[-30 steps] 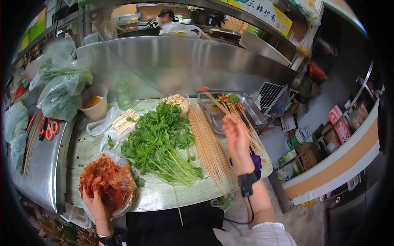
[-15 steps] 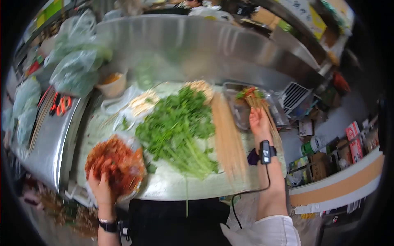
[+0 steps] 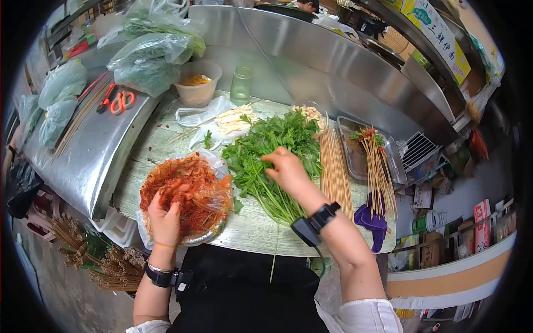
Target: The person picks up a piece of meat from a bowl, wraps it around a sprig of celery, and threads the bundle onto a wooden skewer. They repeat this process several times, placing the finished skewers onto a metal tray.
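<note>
My left hand (image 3: pixel 164 217) is at a bowl of red, chili-coated food (image 3: pixel 191 191); its fingertips are in the red mix, thumb and fingers closed on something I cannot make out. Over the pile of leafy green herbs (image 3: pixel 261 183) is my right hand (image 3: pixel 288 173), its fingers bent at the leaves; whether they grip any is hidden. Bare wooden skewers (image 3: pixel 335 172) lie right of the herbs. Farther right, filled skewers (image 3: pixel 377 166) rest with their tips in a metal tray (image 3: pixel 355 161). Pale strips (image 3: pixel 236 119) lie on a white bag behind the herbs.
A tub (image 3: pixel 199 91) and a green glass (image 3: pixel 241 86) stand at the back. Orange-handled scissors (image 3: pixel 122 103) and bagged greens (image 3: pixel 147 64) are on the left metal surface. A purple glove (image 3: pixel 373 225) lies at the right edge. A person's head (image 3: pixel 307 6) shows beyond the metal partition.
My right hand has moved left from the tray to the herbs and no longer holds the filled skewers, which now lie at the tray. The view has shifted. My left hand stays at the bowl.
</note>
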`<act>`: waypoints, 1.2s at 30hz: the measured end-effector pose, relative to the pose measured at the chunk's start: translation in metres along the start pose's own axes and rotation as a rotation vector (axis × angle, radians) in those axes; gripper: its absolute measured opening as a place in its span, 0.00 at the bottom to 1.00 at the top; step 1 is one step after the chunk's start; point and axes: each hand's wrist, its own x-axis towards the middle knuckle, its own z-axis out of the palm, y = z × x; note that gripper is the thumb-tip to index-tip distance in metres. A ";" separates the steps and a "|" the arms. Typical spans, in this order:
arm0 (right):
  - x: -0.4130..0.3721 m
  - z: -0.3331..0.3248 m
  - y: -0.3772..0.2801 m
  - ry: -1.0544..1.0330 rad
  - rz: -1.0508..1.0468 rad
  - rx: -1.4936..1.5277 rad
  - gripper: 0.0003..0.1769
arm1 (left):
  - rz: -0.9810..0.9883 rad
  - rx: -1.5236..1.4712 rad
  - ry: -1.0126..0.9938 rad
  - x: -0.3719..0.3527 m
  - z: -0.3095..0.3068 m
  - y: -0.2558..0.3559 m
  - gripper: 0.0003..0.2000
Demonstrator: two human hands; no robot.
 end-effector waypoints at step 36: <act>-0.067 -0.069 0.082 0.000 0.596 0.176 0.16 | -0.024 0.045 0.004 0.000 -0.001 0.000 0.15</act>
